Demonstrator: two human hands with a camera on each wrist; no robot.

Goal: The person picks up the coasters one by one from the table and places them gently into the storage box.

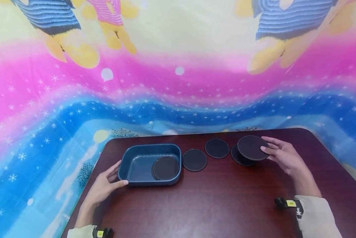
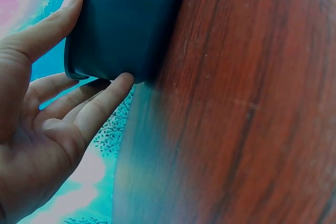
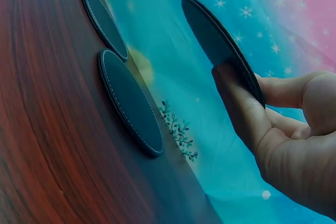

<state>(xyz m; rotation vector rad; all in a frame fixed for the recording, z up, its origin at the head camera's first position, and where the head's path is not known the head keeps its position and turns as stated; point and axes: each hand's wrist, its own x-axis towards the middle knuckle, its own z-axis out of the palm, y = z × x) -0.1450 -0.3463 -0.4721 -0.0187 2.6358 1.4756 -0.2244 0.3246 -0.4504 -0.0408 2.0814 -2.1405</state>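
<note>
My left hand [image 1: 101, 186] holds the left end of a dark blue-green rectangular container [image 1: 149, 182], its thumb on the front corner and its fingers along the end wall. Inside, at the right, lie round black coasters [image 1: 166, 168], one overlapping another. My right hand [image 1: 285, 155] pinches a black coaster [image 1: 252, 147] by its edge between thumb and fingers, raised off the table. In the right wrist view this coaster [image 3: 220, 40] has a stitched rim and stands tilted. Partly hidden below it, another coaster [image 1: 240, 158] rests on the table.
Two more coasters lie on the table between container and right hand: one near coaster [image 1: 194, 160] close to the container's right wall, one farther coaster [image 1: 217, 148]. The dark reddish wooden table [image 1: 195, 205] ends against a patterned cloth [image 1: 178, 96] behind it.
</note>
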